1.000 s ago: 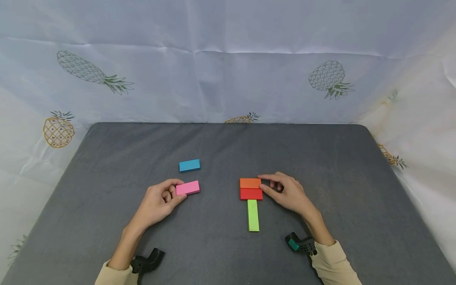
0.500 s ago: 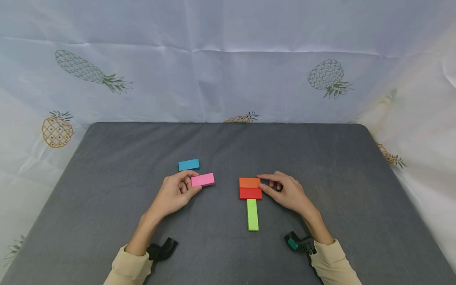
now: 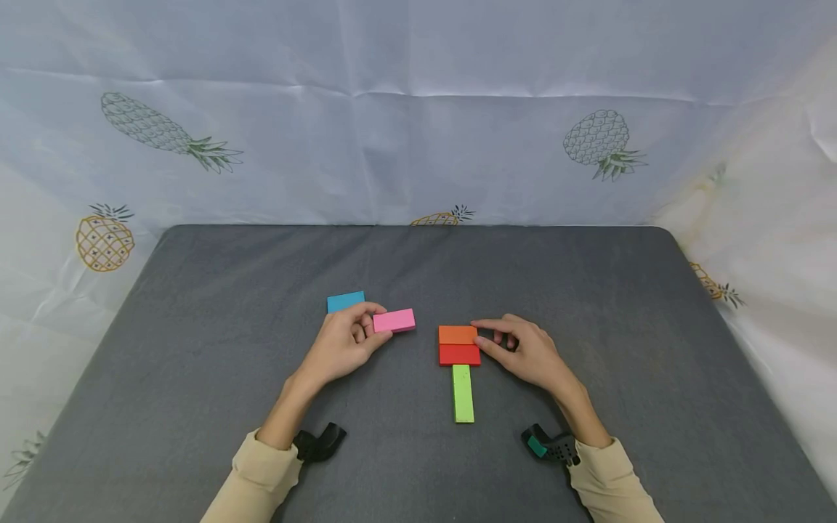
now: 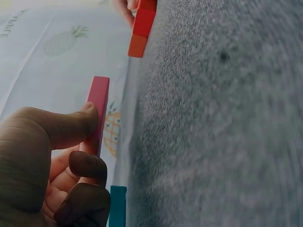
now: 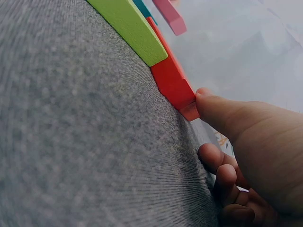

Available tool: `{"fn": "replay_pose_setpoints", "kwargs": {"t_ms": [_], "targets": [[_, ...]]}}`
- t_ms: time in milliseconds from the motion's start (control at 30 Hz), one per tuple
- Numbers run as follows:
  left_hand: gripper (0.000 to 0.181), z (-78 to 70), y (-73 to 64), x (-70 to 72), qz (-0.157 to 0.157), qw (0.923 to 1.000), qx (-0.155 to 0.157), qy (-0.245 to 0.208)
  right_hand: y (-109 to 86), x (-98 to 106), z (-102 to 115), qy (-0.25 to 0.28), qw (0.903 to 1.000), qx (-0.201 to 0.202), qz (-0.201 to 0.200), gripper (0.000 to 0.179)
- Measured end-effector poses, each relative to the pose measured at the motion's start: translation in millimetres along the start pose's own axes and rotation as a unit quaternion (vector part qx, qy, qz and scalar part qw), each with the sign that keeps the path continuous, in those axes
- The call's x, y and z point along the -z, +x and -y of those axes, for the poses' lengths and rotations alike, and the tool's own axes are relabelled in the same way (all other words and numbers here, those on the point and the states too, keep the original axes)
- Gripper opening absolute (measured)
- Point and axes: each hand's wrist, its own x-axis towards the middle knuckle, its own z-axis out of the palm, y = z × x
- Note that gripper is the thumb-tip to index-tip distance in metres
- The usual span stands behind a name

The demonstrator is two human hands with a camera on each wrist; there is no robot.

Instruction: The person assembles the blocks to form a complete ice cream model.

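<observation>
My left hand point(image 3: 343, 345) grips a pink block point(image 3: 394, 320) by its left end, between thumb and fingers. In the left wrist view the pink block point(image 4: 98, 97) stands out past the thumb. A blue block point(image 3: 344, 301) lies behind this hand, partly hidden by it. My right hand point(image 3: 523, 350) has thumb and forefinger at the right end of an orange block point(image 3: 458, 334), its other fingers curled. A red block point(image 3: 459, 355) lies against the orange one's near side. From the red block's near side a green block point(image 3: 463, 394) runs toward me.
All the blocks lie on a dark grey cloth-covered table point(image 3: 588, 276), except the pink one in my hand. A pale curtain point(image 3: 418, 152) with printed pineapples stands along the table's far edge. Black wrist mounts point(image 3: 319, 442) sit at both sleeves.
My left hand has carried the pink block to the right and farther from me, toward the orange block, now covering part of the blue one. My right hand has stayed in place.
</observation>
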Motion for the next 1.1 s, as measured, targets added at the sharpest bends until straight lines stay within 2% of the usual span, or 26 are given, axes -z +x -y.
{"fn": "replay_pose_setpoints", "kwargs": {"t_ms": [367,833,1100], "targets": [[0.030,-2.4,10.5,-9.5,0.008,0.9999,-0.009,-0.006,0.3,-1.1,-0.9,-0.001,1.0000,-0.003,-0.001,0.031],[0.031,-3.6,21.1,-20.7,0.021,0.9997,0.004,-0.007,-0.9,-1.1,0.2,-0.002,0.9999,-0.012,0.002,0.032],[0.031,-4.5,31.8,-25.9,0.029,0.9996,0.003,0.005,-0.9,-2.0,1.4,-0.009,0.9998,-0.018,0.007,0.033]]}}
